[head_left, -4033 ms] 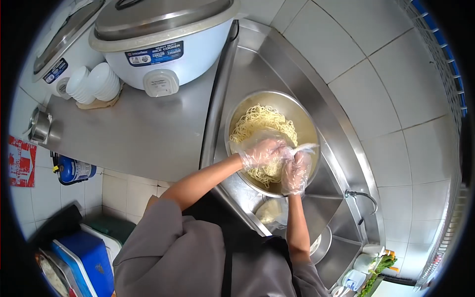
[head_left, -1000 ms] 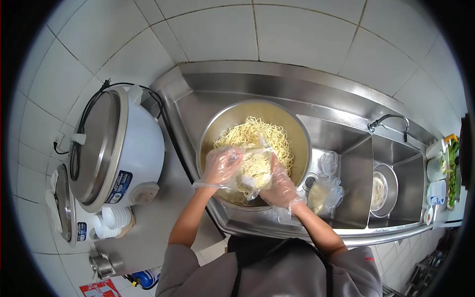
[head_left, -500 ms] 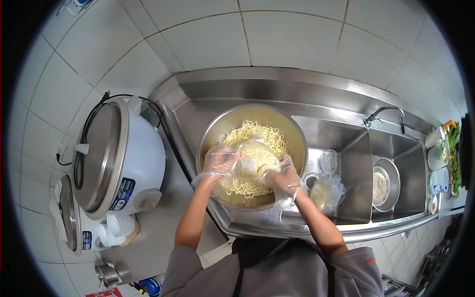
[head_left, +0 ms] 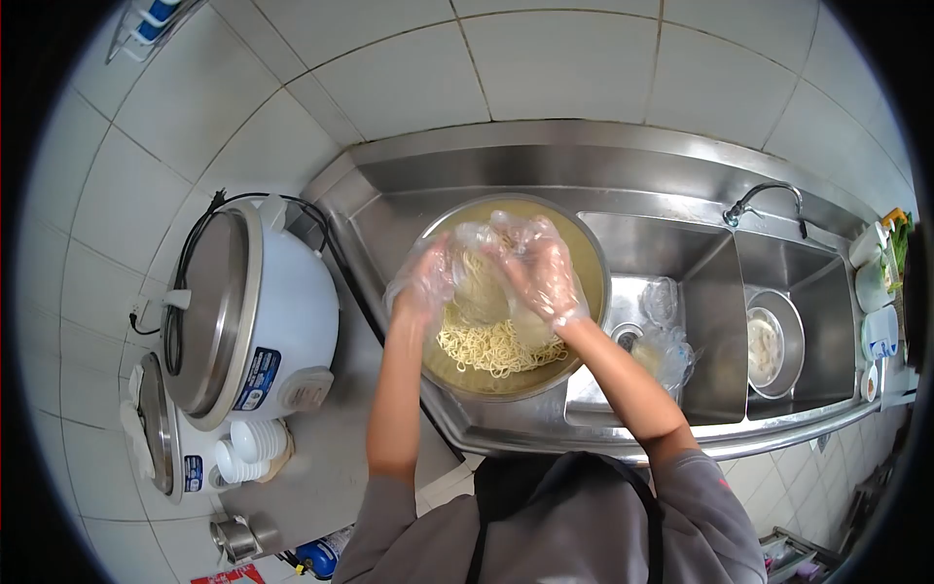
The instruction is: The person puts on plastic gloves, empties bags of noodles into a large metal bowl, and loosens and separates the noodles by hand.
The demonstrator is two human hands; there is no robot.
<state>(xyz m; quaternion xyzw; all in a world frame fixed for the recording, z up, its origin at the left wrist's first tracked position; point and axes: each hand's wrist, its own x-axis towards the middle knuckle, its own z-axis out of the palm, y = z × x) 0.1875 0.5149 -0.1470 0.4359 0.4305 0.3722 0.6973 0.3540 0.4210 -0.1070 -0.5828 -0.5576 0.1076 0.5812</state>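
Note:
Yellow noodles (head_left: pixel 501 350) lie in a large round metal bowl (head_left: pixel 593 234). Over them is a clear plastic bag (head_left: pixel 479 292) with noodles inside, raised at its far end. My left hand (head_left: pixel 425 277), in a clear plastic glove, grips the bag's left side. On the opposite side my right hand (head_left: pixel 543 268), gloved the same way, holds the bag near its top. Crumpled film hides some of the fingertips.
Right of the bowl is a double steel sink (head_left: pixel 715 321); crumpled plastic bags (head_left: pixel 666 355) lie in its near basin. A metal bowl (head_left: pixel 793 341) sits in the other basin under a faucet (head_left: pixel 764 200). Large rice cookers (head_left: pixel 292 292) and white bowls (head_left: pixel 258 443) stand at left.
Both hands have moved away from me toward the bowl's far side, lifting and tilting the bag. More of the loose noodles at the near side now shows.

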